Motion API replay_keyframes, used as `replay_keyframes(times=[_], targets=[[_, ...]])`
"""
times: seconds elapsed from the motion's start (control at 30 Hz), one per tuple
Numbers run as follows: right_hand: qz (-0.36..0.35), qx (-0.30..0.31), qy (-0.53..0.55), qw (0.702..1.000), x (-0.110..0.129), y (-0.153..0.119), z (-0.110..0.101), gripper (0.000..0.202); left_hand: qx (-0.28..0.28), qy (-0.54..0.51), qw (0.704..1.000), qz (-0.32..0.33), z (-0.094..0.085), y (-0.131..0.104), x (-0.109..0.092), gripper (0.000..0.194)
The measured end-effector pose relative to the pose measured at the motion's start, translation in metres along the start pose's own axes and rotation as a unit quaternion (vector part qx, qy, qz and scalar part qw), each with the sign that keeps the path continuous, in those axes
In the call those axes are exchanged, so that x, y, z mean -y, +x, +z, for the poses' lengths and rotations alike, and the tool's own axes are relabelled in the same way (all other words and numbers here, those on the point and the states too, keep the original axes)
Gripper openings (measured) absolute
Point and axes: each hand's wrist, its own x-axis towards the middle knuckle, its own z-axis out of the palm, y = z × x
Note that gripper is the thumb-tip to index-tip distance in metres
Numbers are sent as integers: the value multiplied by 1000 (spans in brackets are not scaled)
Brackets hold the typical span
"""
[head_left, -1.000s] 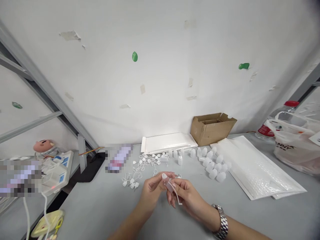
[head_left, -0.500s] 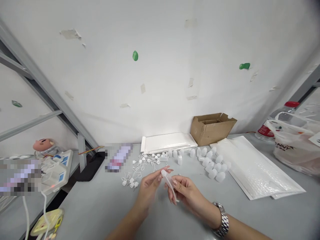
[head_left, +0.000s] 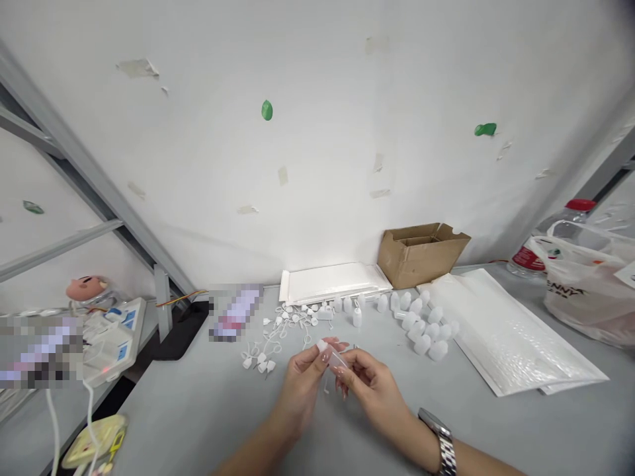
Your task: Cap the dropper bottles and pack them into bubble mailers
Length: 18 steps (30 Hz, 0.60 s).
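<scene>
Over the front middle of the table, my left hand [head_left: 303, 387] pinches a small white cap [head_left: 322, 345] between thumb and fingers. A small translucent plastic bottle [head_left: 338, 359] lies tilted against the cap, gripped by the closed fingers of my right hand [head_left: 364, 377]. Below them hangs a thin white strap [head_left: 326, 385]. Fingers partly hide where cap and bottle meet. Beyond my left hand lie several loose white caps [head_left: 261, 360] with thin looped straps. Several similar bottles [head_left: 421, 344] are grouped to the right, and one capped bottle [head_left: 357, 317] stands upright behind my hands.
A cardboard box [head_left: 421, 261] and a white padded mailer [head_left: 332, 283] stand along the wall. More bubble mailers [head_left: 516, 344] lie at right, near a plastic bag [head_left: 585, 297] and a red-capped bottle [head_left: 528, 258]. A phone [head_left: 237, 314] with a blurred screen lies left.
My hands have drawn closer together, the left moving slightly right. The bottle shows more plainly between them, and the strap now hangs below instead of extending along my right fingers.
</scene>
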Motion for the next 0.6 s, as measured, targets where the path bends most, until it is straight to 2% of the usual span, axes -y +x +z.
replay_keyframes(times=[0.33, 0.43, 0.6], targets=[[-105, -21, -151, 983, 3, -2, -3, 15, -7, 2, 1000, -7, -2, 1, -6, 36], [-173, -39, -208, 962, -1, -3, -4, 11, -17, -20, 1000, -15, -2, 1, -3, 27], [-295, -77, -274, 912, -8, 0, -4, 11, 6, -107, 993, -40, 3, 0, 2, 11]])
